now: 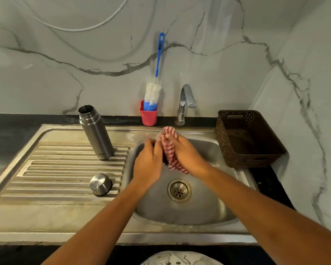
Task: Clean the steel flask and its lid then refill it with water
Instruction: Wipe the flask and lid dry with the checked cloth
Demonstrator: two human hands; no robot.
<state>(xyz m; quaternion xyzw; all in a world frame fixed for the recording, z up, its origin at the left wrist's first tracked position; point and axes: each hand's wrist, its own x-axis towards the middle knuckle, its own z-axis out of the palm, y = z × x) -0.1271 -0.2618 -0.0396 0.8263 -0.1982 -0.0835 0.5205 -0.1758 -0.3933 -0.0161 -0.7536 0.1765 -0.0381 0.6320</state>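
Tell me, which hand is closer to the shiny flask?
Left. The left hand is over the sink, just right of the flask on the drainboard; the right hand is farther right, gripping the checked cloth.

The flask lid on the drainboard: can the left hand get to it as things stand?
Probably yes. The lid lies just left of the left hand with nothing between; the hand must first let go of the cloth.
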